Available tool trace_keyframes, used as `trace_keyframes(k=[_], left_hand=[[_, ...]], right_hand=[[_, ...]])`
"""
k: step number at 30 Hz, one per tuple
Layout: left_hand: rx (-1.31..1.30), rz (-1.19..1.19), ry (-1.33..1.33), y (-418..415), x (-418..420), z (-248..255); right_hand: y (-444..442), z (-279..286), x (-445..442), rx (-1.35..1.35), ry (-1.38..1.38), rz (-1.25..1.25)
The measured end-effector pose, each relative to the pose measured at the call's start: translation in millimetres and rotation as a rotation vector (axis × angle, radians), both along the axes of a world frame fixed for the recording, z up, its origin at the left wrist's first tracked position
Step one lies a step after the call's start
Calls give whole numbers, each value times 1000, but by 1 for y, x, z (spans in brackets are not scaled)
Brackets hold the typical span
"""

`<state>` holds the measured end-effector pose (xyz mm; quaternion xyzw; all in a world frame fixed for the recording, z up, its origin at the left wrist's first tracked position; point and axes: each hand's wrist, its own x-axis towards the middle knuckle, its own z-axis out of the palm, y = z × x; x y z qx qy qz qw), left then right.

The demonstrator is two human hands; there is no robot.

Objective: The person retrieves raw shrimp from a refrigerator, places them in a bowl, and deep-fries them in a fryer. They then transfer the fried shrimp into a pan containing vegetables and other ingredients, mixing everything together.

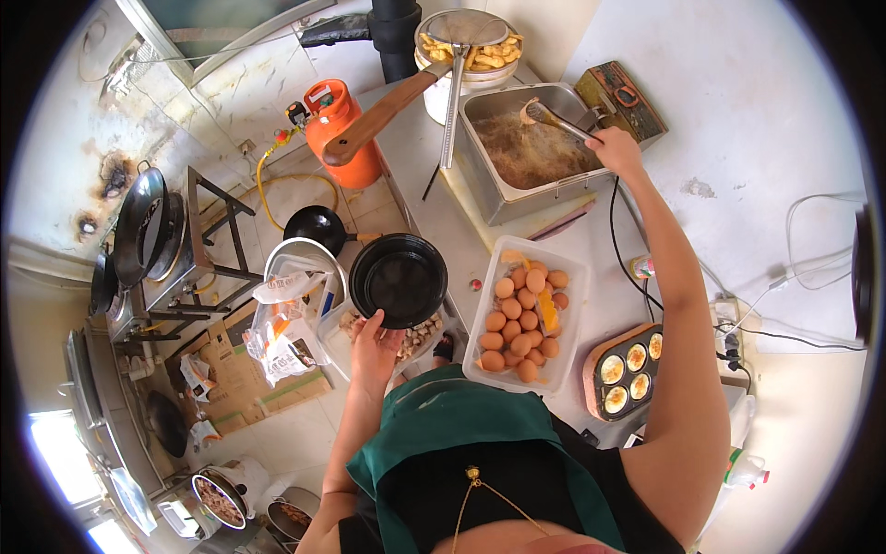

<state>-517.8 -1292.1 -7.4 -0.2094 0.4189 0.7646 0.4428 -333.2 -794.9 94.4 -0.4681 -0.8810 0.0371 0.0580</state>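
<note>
My right hand (618,154) is closed around the handle of metal tongs (564,124), whose tips hold a piece of food over the bubbling oil. That oil (540,156) fills a rectangular steel fryer (502,201). My left hand (377,344) grips the near rim of a round black bowl (398,280), thumb on the inner edge. The bowl looks empty and hangs over a plastic tub (339,339) of small pale food pieces, partly hidden by bowl and hand. Between my arms a clear plastic bin (484,305) holds many brown eggs (520,346).
A bucket of fried pieces (491,55) stands behind the fryer, a long-handled strainer (453,104) across it. An orange gas cylinder (342,138) stands left of the table. An egg-filled mould pan (623,374) sits at right beside black cables (616,235). A black wok (315,228) lies left.
</note>
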Motion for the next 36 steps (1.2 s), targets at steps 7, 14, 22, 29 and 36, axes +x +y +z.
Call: trace_keyframes(k=[7, 14, 22, 29, 36], left_hand=[[4, -7, 0, 0, 6, 3], [4, -24, -10, -1, 5, 4], [90, -65, 99, 20, -8, 2], [132, -127, 121, 99, -29, 50], [81, -128, 151, 190, -19, 77]], right_hand=[[0, -4, 29, -671, 528, -238], [-6, -20, 39, -743, 615, -244], [-12, -12, 45, -768, 768, -215], [-40, 38, 46, -710, 819, -199], [-94, 108, 43, -647, 837, -120]])
